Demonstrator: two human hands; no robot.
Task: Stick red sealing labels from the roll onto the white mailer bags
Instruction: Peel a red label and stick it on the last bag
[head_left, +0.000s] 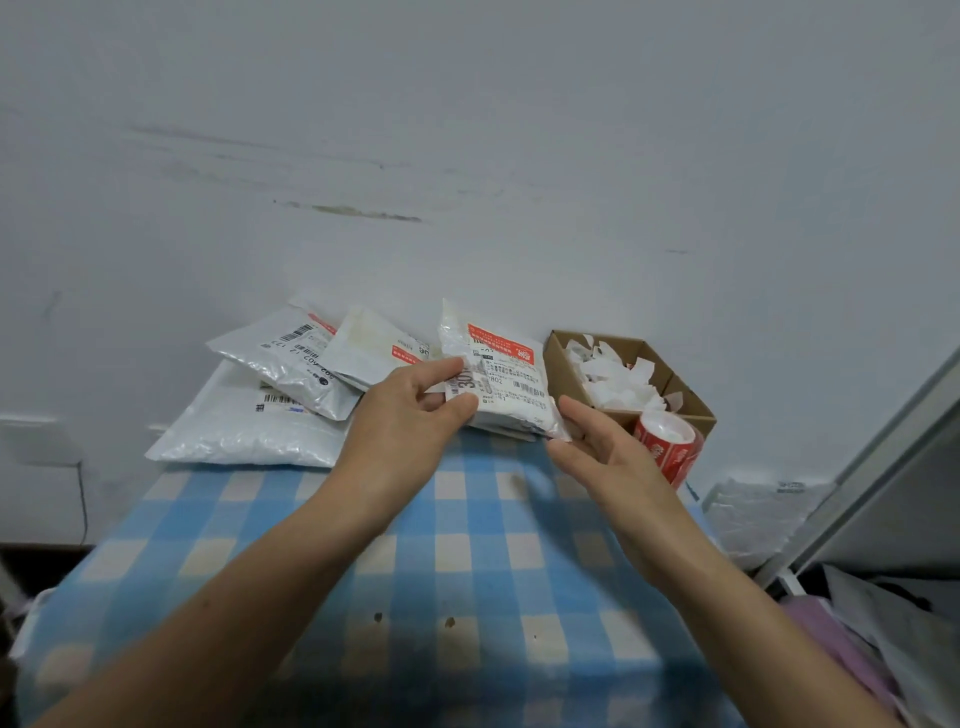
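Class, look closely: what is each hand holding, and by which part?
The left hand pinches the mailer bag at its left edge. The right hand holds nothing.

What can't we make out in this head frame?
Head view only:
- Print on the held mailer bag: too small and blurred.
- The roll of red labels: lower left hidden by the right hand; free end unseen.
- Whether the right hand touches the bag's corner: unclear.
- The bag right of the table: partly behind the grey panel.

White mailer bag (511, 387) tilted, red roll (668, 448) near
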